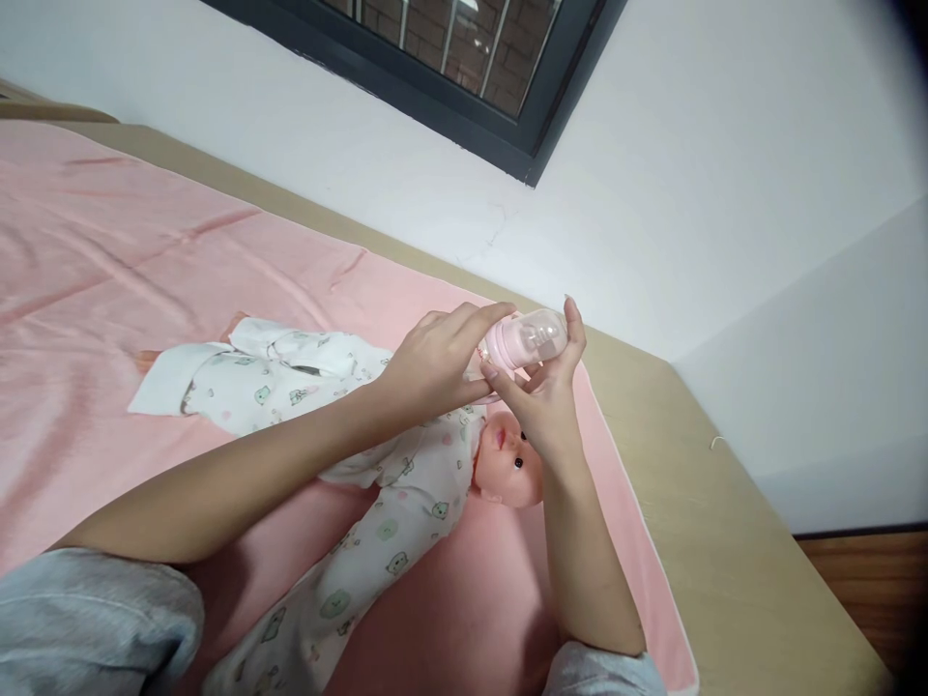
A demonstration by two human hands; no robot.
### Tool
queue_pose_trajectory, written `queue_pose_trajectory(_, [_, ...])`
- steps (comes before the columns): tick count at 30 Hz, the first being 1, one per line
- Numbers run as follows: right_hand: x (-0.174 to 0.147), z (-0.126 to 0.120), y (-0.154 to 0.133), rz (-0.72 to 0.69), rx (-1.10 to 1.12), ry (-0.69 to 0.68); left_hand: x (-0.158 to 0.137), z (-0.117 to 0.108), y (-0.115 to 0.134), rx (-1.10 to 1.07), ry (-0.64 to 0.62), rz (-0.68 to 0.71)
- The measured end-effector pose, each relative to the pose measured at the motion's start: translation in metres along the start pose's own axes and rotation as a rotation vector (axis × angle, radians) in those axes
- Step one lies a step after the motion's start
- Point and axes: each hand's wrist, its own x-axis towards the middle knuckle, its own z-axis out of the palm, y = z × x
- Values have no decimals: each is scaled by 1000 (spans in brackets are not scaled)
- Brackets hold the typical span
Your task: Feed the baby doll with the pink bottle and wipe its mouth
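Observation:
A baby bottle (506, 346) with a pink collar and a clear dome cap lies sideways between my hands, above the doll's chest and head. My left hand (446, 356) is wrapped round the bottle's body, which its fingers largely hide. At the cap end, my right hand (547, 382) grips the bottle, with its thumb near the collar and fingers by the clear cap. Beneath them a baby doll (507, 462) lies on its back, dressed in a white outfit with green animal prints. My right wrist covers part of the doll's head.
A pink blanket (87, 290) spreads under the doll over a wooden surface (652, 454). White wall (616, 193) rises behind it, with a dark-framed window (536, 145) above. Brown wood (877, 590) shows at the lower right.

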Motion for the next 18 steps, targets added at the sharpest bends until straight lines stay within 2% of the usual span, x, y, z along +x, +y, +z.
queue_pose_trajectory(6, [1, -2, -1, -32, -17, 34, -1, -3, -2, -56, -51, 18])
queue_pose_trajectory(11, [11, -24, 3, -101, -107, 137, 2, -10, -5, -89, -98, 127])
queue_pose_trajectory(15, [26, -55, 25, -129, -210, 259, 5, -32, 7, -121, -89, 187])
queue_pose_trajectory(18, [34, -84, 51, -80, -379, 363, 0, -61, 27, -253, -267, 308])
